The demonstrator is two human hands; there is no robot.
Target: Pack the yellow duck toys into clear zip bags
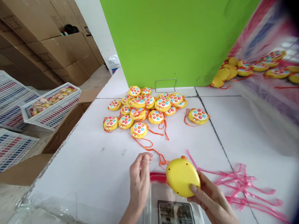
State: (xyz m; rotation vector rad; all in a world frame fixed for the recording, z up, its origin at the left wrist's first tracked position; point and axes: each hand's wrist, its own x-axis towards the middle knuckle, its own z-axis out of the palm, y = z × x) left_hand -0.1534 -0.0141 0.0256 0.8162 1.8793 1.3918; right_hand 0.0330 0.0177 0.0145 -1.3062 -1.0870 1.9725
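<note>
My right hand (206, 197) holds a yellow toy (182, 177) with its plain back, dotted with small screw holes, turned up. An orange cord runs from the toy toward the left. My left hand (141, 177) is left of the toy, its fingers curled with the tips pressed together; whatever they may hold is hidden. Below both hands lies a clear package (151, 205) with a red edge and a dark printed label. Beyond them is a pile of yellow toys (139, 129) with coloured buttons facing up, and one single toy (198, 116) lies to its right.
Pink plastic strips (243, 183) lie at the right. A green panel (177, 40) and a wire stand (165, 85) are at the back. More toys (277, 73) sit at the upper right. At left are baskets (51, 113) and cardboard boxes (67, 49).
</note>
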